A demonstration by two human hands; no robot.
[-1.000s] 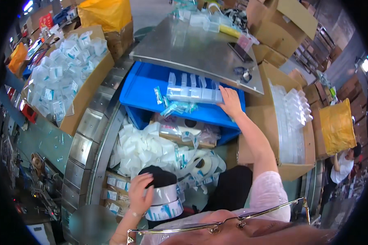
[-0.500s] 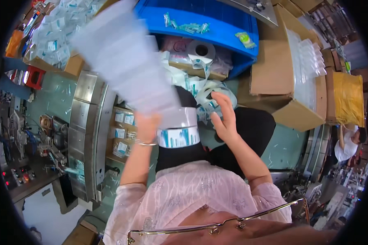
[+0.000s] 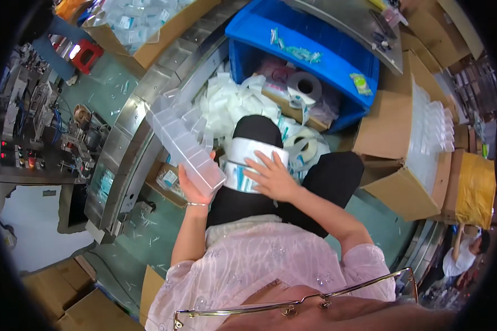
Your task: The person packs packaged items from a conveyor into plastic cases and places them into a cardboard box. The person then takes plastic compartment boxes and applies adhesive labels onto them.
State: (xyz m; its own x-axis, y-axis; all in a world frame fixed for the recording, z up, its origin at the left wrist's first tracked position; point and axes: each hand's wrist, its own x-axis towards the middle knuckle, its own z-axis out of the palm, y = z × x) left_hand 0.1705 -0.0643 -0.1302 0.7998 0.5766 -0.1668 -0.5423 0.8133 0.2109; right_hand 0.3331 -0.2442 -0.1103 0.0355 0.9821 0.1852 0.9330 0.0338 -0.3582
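My left hand (image 3: 192,190) grips a long stack of clear plastic trays (image 3: 183,144), held up and tilted toward the upper left. My right hand (image 3: 273,176) lies with spread fingers on a big roll of white labels (image 3: 243,163) that rests on my lap, on my black trousers (image 3: 326,182). A bangle circles my left wrist. Behind the roll, more tape rolls (image 3: 305,87) and white plastic packets (image 3: 229,102) are piled between my knees and a blue plastic bin (image 3: 315,41).
A curved metal conveyor (image 3: 128,132) runs along my left. Open cardboard boxes (image 3: 403,149) with clear trays stand on my right, and a box of bagged parts (image 3: 132,22) sits at upper left. Another person (image 3: 461,251) stands at far right. Machinery (image 3: 33,121) is at left.
My right hand came back from the blue bin and now rests on the label roll. The tray stack in my left hand swung down and left. The view tilted down toward my lap.
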